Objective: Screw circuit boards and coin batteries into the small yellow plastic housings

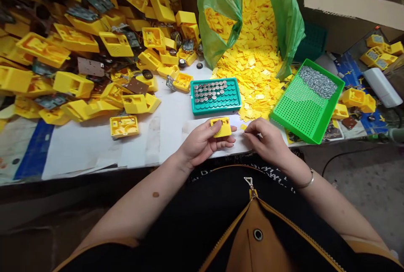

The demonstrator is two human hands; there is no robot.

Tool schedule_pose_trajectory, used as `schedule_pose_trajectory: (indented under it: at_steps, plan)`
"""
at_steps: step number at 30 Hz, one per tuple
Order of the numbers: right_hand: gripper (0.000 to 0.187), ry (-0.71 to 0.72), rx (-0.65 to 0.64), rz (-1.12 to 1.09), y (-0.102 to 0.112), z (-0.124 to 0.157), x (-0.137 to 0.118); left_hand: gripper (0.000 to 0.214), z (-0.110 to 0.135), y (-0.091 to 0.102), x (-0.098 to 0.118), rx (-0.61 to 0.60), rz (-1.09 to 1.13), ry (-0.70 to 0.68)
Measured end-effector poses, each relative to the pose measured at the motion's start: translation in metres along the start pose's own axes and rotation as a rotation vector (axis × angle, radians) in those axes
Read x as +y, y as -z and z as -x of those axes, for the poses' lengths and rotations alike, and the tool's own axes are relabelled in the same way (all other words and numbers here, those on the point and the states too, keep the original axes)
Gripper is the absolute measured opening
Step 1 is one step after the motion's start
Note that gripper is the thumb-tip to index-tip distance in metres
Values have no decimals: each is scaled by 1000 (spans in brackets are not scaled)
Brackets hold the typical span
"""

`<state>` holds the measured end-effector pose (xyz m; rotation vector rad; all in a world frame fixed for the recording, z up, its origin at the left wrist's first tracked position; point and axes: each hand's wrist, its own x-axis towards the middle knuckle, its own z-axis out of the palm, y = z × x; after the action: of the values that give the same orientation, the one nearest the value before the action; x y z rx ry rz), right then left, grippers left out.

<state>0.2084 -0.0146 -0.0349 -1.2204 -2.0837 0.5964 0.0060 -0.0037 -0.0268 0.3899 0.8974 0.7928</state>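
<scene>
My left hand [202, 142] is closed around a small yellow plastic casing [223, 129], its thumb lying over the upper left of the face. Dark openings show along the casing's top edge. Just to the right, my right hand [263, 135] pinches a small flat yellow plastic piece [243, 127] between thumb and fingertips, a little apart from the casing. Behind both hands sits a teal tray [216, 109] with rows of round silver button cells [205, 94] in its pockets. Loose yellow pieces [257, 91] spill from a green plastic bag [217, 49] behind the right hand.
Yellow casings [75, 84] with wires and boards are heaped at the left; one casing [124, 126] stands nearer the front edge. On the right a green perforated tray [311, 124] holds many small metal screws [317, 81]. A cardboard box [350, 6] stands behind it.
</scene>
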Motion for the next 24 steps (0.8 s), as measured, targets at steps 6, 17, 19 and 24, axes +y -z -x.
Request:
schedule_pose_trajectory:
  at_steps: [6, 17, 19, 24]
  plan:
    - [10, -299, 137, -412, -3, -15, 1, 18, -4, -1, 1, -19, -33, 30]
    - [10, 258, 130, 32, -13, -20, -1, 33, -5, 6, -1, -159, -31, 52]
    - [14, 432, 168, 252, -15, -18, 2, 25, -7, 5, 0, -172, -45, 87]
    - [20, 477, 195, 337, -17, -18, 11, 20, -6, 0, 4, -130, -43, 109]
